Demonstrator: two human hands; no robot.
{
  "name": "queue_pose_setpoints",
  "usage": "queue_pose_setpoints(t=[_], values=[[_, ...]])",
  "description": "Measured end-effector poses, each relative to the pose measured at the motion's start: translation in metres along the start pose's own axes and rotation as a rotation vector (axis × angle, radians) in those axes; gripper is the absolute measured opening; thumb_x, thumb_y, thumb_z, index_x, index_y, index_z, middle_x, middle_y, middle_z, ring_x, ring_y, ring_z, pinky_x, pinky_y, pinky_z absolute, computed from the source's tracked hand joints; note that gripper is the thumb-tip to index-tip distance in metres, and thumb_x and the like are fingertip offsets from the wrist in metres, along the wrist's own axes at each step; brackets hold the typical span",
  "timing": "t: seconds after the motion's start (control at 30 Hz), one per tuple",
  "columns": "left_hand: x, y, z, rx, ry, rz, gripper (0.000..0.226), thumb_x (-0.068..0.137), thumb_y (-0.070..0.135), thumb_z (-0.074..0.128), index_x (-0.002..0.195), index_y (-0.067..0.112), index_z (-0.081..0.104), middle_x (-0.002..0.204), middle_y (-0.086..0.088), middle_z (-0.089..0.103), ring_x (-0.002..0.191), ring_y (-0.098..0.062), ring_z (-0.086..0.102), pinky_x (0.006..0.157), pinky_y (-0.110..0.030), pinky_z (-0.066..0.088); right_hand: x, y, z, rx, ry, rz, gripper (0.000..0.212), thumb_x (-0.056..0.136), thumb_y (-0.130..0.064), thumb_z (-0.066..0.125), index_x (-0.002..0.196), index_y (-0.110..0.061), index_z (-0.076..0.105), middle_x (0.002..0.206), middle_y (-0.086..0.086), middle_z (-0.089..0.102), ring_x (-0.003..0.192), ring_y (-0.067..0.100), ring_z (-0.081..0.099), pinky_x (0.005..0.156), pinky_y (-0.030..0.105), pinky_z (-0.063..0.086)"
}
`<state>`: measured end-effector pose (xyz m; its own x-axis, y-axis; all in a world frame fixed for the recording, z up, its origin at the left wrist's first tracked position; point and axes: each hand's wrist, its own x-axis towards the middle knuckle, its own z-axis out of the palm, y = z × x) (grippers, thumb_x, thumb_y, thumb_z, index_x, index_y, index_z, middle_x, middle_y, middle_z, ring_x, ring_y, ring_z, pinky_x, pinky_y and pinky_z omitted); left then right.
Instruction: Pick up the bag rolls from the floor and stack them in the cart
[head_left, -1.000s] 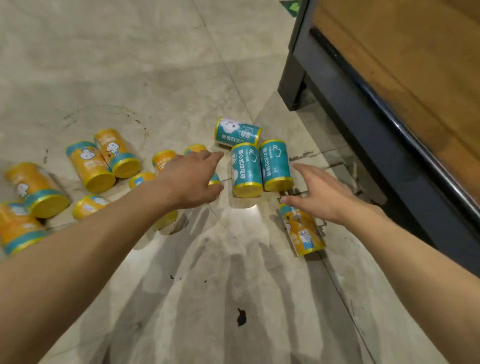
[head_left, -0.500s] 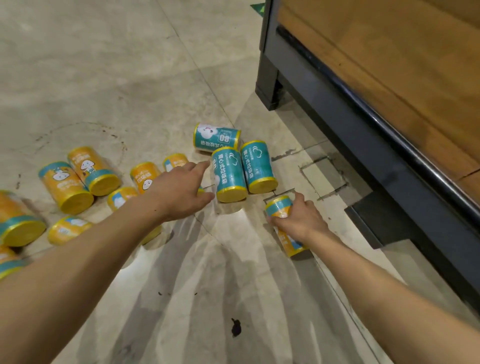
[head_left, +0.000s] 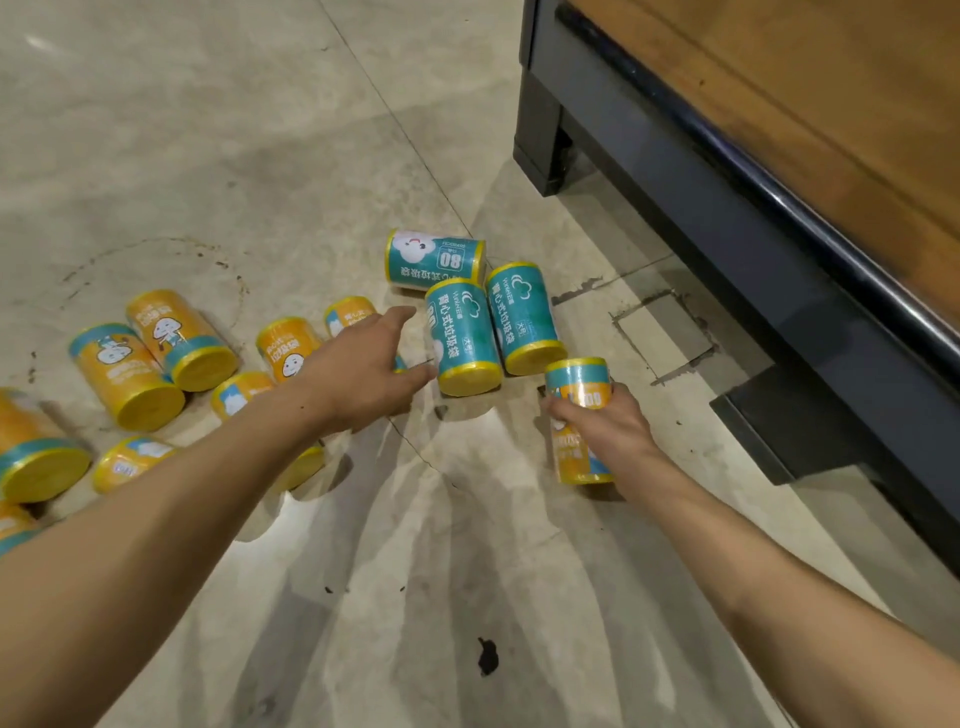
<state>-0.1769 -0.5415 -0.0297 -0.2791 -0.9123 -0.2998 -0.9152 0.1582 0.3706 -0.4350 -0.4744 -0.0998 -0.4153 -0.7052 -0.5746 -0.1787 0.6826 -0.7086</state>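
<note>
Item: teal bag roll (head_left: 464, 336), on its side on the floor (head_left: 260, 156), long axis running away from the person, yellow end nearest. Just right of the left hand (head_left: 363, 371), whose fingers (head_left: 400, 315) are spread, holding nothing. Right hand (head_left: 602, 423): fingers curled round an orange bag roll (head_left: 577, 415).
</note>
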Motion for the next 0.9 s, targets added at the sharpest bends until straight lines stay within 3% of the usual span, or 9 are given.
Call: queue_pose_setpoints(t=[0.13,0.27,0.33,0.4,0.53,0.7,0.9], values=[[0.016,0.01,0.013,-0.157,0.015,-0.083,0.079,0.093,0.051,0.062,0.156,0.015,0.029,0.148,-0.016,0.05,0.134,-0.033,0.049,0.107,-0.044,0.043,-0.007,-0.015,-0.003,0.269,-0.135,-0.041,0.061,0.073,-0.034,0.088,0.123,-0.021,0.057,0.106,0.006,0.073,0.091,0.022,0.074,0.078,0.04,0.062],[0.036,0.028,0.032,-0.306,0.06,-0.222,0.076,0.092,0.055,0.062,0.149,0.011,0.036,0.142,-0.015,0.055,0.129,-0.034,0.052,0.096,-0.037,0.042,-0.012,-0.028,-0.01,0.313,-0.218,-0.084,0.073,0.057,-0.05,0.09,0.12,-0.03,0.06,0.109,0.003,0.074,0.097,0.022,0.074,0.086,0.048,0.061],[0.05,0.036,0.039,-0.369,0.082,-0.281,0.074,0.089,0.056,0.065,0.143,0.011,0.041,0.138,-0.014,0.057,0.123,-0.036,0.056,0.092,-0.034,0.044,-0.014,-0.032,-0.014,0.339,-0.255,-0.088,0.067,0.066,-0.044,0.089,0.123,-0.027,0.06,0.111,0.005,0.074,0.098,0.022,0.074,0.085,0.047,0.062],[0.063,0.043,0.047,-0.424,0.09,-0.357,0.079,0.084,0.061,0.068,0.141,0.012,0.041,0.133,-0.016,0.058,0.114,-0.038,0.06,0.094,-0.042,0.053,-0.016,-0.035,-0.02,0.39,-0.282,-0.071,0.058,0.077,-0.032,0.085,0.127,-0.021,0.058,0.114,0.009,0.073,0.099,0.024,0.074,0.083,0.044,0.062],[0.081,0.049,0.059,-0.511,0.097,-0.496,0.087,0.085,0.057,0.07,0.147,0.01,0.03,0.138,-0.02,0.051,0.122,-0.041,0.053,0.098,-0.051,0.052,-0.017,-0.032,-0.028,0.482,-0.3,-0.019,0.053,0.08,-0.026,0.082,0.127,-0.018,0.059,0.111,0.01,0.074,0.092,0.022,0.073,0.078,0.041,0.062],[0.093,0.053,0.066,-0.604,0.126,-0.589,0.098,0.075,0.061,0.078,0.145,0.009,0.033,0.141,-0.017,0.05,0.126,-0.037,0.052,0.098,-0.043,0.048,-0.009,-0.025,-0.034,0.504,-0.283,-0.007,0.051,0.08,-0.028,0.082,0.125,-0.018,0.06,0.098,0.003,0.075,0.085,0.017,0.074,0.076,0.04,0.061],[0.094,0.044,0.07,-0.825,0.148,-0.631,0.087,0.068,0.048,0.085,0.134,0.014,0.04,0.126,-0.009,0.058,0.106,-0.029,0.062,0.091,-0.046,0.057,-0.009,-0.023,-0.03,0.527,-0.304,0.016,0.053,0.08,-0.027,0.081,0.128,-0.021,0.059,0.103,0.003,0.075,0.086,0.016,0.074,0.07,0.034,0.062]])
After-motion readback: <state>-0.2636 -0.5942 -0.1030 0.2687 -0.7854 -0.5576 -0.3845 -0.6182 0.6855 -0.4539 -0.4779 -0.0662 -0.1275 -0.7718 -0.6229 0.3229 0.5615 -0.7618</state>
